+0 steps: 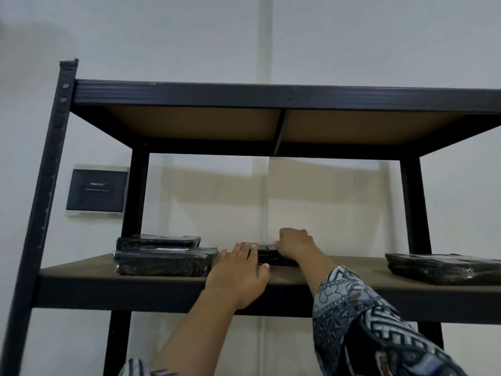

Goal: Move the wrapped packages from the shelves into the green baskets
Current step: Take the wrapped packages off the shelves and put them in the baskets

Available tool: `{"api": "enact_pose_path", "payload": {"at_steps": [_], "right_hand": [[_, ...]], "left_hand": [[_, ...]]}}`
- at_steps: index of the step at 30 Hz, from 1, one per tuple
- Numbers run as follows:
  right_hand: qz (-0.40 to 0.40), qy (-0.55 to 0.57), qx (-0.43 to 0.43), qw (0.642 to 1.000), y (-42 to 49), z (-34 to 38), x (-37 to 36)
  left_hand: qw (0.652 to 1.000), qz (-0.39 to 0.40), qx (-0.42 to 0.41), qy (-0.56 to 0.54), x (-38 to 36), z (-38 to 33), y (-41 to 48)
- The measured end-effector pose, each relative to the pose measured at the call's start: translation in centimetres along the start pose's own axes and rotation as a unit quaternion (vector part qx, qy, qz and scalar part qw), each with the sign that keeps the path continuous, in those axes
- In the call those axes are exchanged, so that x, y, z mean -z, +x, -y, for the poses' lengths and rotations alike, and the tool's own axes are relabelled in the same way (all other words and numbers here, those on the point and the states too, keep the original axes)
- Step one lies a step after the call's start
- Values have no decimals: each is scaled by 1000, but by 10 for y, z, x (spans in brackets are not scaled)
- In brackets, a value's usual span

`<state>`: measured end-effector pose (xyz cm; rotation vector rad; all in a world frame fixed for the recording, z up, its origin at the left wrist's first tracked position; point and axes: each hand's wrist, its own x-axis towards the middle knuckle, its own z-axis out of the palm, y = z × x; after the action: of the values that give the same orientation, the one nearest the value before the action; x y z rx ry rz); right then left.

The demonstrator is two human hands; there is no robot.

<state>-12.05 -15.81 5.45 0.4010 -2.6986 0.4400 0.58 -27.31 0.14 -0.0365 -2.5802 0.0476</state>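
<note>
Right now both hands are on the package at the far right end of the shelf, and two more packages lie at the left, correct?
No. The head view shows the left hand and right hand on the middle package; the far-right package lies untouched. At the left, the front package and rear package do lie there.

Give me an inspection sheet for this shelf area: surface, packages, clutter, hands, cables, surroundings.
Surface: brown shelf board in a black rack.
Job's things: four wrapped black packages: front left package, rear left package behind it, middle package, right package; green baskets not in view.
Clutter: nothing seen.
Hands: left hand lies with straight fingers against the middle package; right hand grips its right end.
Cables: nothing seen.
Surroundings: white wall; dark wall panel left of the rack.
</note>
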Motion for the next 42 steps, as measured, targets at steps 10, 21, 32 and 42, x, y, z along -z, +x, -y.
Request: {"api": "enact_pose_path", "payload": {"at_steps": [10, 21, 32, 42], "right_hand": [[7, 174, -54, 983, -1, -16, 10], [-23, 181, -29, 983, -9, -25, 5], [46, 31, -24, 998, -10, -18, 4], [-82, -55, 102, 990, -60, 2, 8]], "left_hand": [[1000, 5, 14, -3, 0, 0, 0], [1000, 2, 25, -5, 0, -2, -1], [1000, -12, 16, -13, -2, -1, -2], [995, -88, -33, 12, 15, 0, -7]]}}
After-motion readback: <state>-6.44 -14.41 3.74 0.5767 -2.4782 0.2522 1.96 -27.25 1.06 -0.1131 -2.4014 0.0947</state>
